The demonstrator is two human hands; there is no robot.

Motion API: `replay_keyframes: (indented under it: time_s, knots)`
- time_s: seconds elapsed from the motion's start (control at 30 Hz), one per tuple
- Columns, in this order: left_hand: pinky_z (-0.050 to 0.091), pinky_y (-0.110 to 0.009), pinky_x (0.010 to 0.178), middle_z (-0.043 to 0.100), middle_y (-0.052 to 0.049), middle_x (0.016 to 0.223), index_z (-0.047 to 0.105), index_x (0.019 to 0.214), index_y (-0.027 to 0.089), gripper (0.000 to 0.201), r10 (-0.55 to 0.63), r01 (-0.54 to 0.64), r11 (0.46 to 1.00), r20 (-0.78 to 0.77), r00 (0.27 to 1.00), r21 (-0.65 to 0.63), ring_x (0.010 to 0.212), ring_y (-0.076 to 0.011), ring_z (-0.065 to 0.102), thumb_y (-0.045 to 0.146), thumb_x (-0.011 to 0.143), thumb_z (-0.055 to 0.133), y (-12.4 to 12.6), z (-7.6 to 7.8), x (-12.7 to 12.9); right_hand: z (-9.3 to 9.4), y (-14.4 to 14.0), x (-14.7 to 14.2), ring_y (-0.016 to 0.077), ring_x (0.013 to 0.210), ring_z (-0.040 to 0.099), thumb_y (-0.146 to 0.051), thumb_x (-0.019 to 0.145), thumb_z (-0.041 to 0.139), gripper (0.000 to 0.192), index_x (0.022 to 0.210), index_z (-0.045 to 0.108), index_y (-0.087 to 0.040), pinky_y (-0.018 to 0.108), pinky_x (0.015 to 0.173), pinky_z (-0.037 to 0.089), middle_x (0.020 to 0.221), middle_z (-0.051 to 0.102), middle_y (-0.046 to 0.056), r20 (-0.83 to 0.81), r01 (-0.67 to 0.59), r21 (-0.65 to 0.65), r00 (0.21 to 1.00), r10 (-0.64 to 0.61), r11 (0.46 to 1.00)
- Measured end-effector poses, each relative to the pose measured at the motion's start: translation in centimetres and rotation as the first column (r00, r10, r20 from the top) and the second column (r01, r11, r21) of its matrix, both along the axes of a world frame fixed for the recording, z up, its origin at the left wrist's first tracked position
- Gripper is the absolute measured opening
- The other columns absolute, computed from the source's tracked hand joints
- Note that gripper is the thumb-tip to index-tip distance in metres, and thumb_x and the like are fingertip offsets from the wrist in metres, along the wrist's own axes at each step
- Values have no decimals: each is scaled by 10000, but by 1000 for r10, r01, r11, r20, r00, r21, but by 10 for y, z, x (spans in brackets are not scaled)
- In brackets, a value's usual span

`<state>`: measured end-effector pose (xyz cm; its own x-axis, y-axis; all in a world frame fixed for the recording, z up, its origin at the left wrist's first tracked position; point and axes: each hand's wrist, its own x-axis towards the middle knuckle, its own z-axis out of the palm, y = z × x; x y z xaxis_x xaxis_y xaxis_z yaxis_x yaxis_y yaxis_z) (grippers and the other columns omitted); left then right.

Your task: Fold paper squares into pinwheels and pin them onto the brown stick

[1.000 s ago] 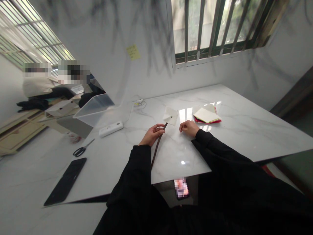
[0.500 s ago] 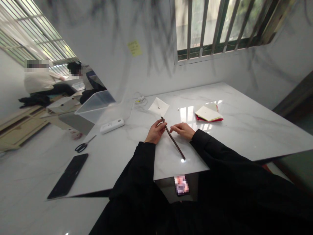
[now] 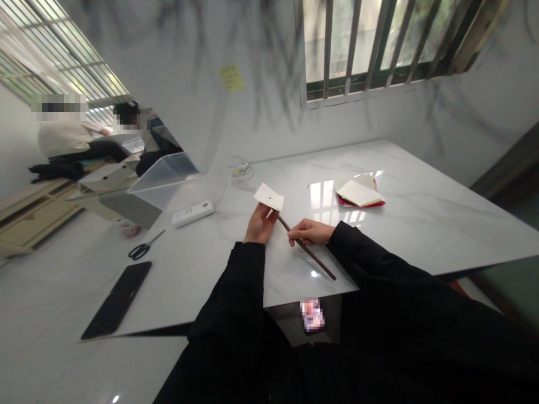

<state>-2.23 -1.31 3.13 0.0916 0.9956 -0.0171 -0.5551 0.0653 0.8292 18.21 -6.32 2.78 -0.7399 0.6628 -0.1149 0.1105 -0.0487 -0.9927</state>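
Card [image 3: 268, 196] has tilted and come nearer since the earlier frame; the right hand [image 3: 310, 232] has closed on the stick [image 3: 315, 257]. Left hand [image 3: 257, 225]: fingers, partly hidden, hold the card from below. Right hand: fingers wrapped around mid-stick. The stick slants over the surface [image 3: 421, 219], its far end at the card's near edge. Papers [image 3: 360, 193] lie to the right.

Two bare hands: left hand [image 3: 257, 225], right hand [image 3: 309, 232]. One slim brown stick [image 3: 316, 260], one white four-cornered paper [image 3: 261, 193], two tiny silvery dots [image 3: 269, 197]. One mixed-colour paper pile [image 3: 359, 194], sheets uncountable, at three o'clock; one black-handled pair of scissors [image 3: 141, 250], one flat black oblong [image 3: 117, 301] near eight; one yellow sticky note [image 3: 232, 78] at eleven.
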Motion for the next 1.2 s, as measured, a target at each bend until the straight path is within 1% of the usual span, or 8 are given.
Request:
replay_keyframes:
  time_s: [0.33, 0.4, 0.47, 0.57, 0.63, 0.83, 1.0, 1.2]
  knots:
    - [552, -239, 796, 766, -30, 1043, 732, 1168, 225, 411, 12, -12, 999, -10, 1000, 35, 937, -155, 709, 280, 785, 870, 1, -4, -1, -1, 3, 4, 62, 438, 347, -580, 904, 697, 486, 951, 779, -104, 223, 444, 218, 499, 490, -63, 14, -130, -19, 991, 130, 991]
    - [560, -240, 780, 768, -42, 1029, 731, 1184, 209, 411, 21, -21, 1000, 0, 1000, 10, 913, -157, 713, 293, 803, 861, 2, -3, 0, -1, 3, 2, 57, 448, 367, -544, 919, 704, 453, 1028, 774, -111, 210, 436, 239, 555, 538, -54, -25, -54, -31, 998, 53, 998]
    - [568, -241, 770, 770, -56, 1024, 733, 1185, 194, 391, 26, -26, 999, 13, 1000, -18, 903, -161, 717, 300, 826, 846, 3, -2, 0, -1, 5, -1, 58, 478, 428, -479, 938, 712, 383, 1085, 743, -127, 189, 433, 295, 646, 600, -36, -98, 135, -101, 985, -145, 986]
    - [574, -246, 775, 772, -60, 1005, 741, 1166, 186, 335, 32, -30, 998, 24, 999, -62, 904, -168, 717, 284, 854, 817, 4, -1, 3, -2, 11, -5, 71, 555, 548, -369, 967, 708, 270, 1107, 677, -141, 168, 489, 439, 771, 682, 14, -164, 373, -322, 883, -439, 870]
    - [573, -250, 786, 771, -50, 975, 740, 1168, 190, 329, 33, -31, 996, 22, 999, -84, 896, -168, 713, 285, 861, 810, 5, -1, 4, -2, 16, -6, 92, 627, 627, -331, 987, 691, 238, 1118, 644, -138, 183, 572, 532, 859, 729, 67, -181, 398, -458, 833, -522, 795]
    - [566, -259, 811, 763, -38, 923, 727, 1184, 191, 351, 7, -4, 995, 32, 999, -101, 900, -175, 711, 311, 865, 808, 9, -6, 12, 0, 34, -12, 140, 804, 725, -354, 1059, 581, 226, 1093, 610, -132, 221, 689, 611, 955, 730, 110, -237, 326, -658, 766, -597, 679]
    - [567, -304, 855, 775, -70, 984, 714, 1212, 179, 402, -59, 58, 995, -15, 998, -78, 981, -225, 719, 373, 870, 797, 10, -6, 21, -4, 43, -13, 112, 714, 683, -244, 1019, 642, 104, 1015, 636, -140, 186, 669, 604, 813, 681, 43, -317, 267, -668, 742, -591, 694]
    - [546, -276, 792, 769, -57, 923, 733, 1165, 158, 326, -41, 41, 995, 4, 999, -94, 871, -190, 702, 327, 889, 774, 13, -9, 26, -7, 45, -15, 111, 696, 685, -204, 999, 666, 74, 996, 634, -138, 172, 638, 595, 761, 661, 24, -328, 303, -644, 720, -611, 703]
